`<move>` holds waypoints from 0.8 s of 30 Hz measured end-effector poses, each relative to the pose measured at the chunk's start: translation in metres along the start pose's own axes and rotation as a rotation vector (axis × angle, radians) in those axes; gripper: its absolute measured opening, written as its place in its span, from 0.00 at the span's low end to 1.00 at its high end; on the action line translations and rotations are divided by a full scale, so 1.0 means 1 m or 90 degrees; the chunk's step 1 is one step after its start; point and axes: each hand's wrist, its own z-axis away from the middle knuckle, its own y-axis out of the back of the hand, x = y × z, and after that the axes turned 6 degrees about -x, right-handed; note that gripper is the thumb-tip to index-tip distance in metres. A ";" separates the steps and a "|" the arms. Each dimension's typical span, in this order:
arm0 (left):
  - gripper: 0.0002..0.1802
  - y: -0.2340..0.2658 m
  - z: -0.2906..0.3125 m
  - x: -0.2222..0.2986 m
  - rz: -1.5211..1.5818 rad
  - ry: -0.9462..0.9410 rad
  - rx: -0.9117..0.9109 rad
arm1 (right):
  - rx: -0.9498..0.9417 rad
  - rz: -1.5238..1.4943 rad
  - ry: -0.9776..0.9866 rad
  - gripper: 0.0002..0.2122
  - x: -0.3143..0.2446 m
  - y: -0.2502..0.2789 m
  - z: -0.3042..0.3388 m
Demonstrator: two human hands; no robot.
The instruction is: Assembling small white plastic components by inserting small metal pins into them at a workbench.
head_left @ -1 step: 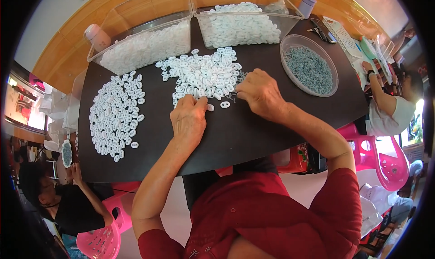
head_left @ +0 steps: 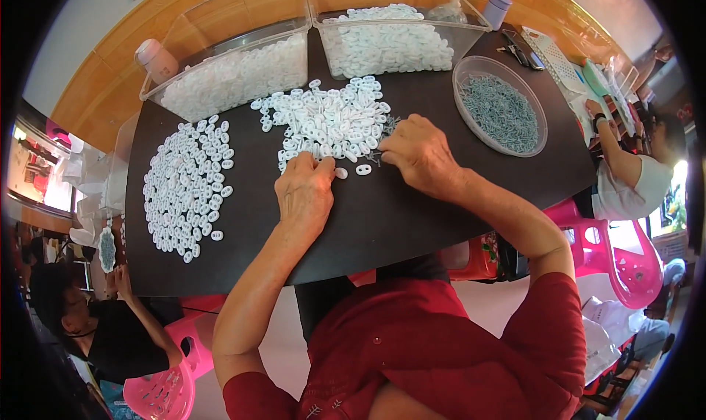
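A heap of small white oval plastic pieces (head_left: 334,119), many with two dark holes, lies mid-table. My left hand (head_left: 303,188) rests at its near edge, fingers bent down and pressed together; whatever they hold is hidden. Beside its thumb lies a loose white piece (head_left: 340,173), and another two-holed oval piece (head_left: 363,169) sits a little to the right. My right hand (head_left: 419,154) is closed in a pinch by the heap's right side, next to a few thin grey screw-like pieces (head_left: 373,158). Its fingertips hide what is in them.
White ovals with dark marks (head_left: 187,188) spread at left. Behind stand a left clear bin (head_left: 147,95) and a right one (head_left: 471,38), both of white pieces. A round tub (head_left: 540,137) holds grey screw-like pieces. Co-workers sit at left (head_left: 110,324) and right (head_left: 632,177).
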 end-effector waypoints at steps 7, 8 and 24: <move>0.08 -0.002 0.000 -0.008 0.037 -0.038 -0.006 | -0.034 0.037 0.022 0.05 -0.006 -0.018 0.010; 0.07 -0.003 -0.001 -0.006 0.029 -0.052 0.003 | -0.036 0.038 0.025 0.05 -0.007 -0.018 0.009; 0.06 0.038 0.035 0.017 0.758 0.294 -0.075 | -0.020 -0.305 -0.163 0.03 -0.074 -0.002 0.000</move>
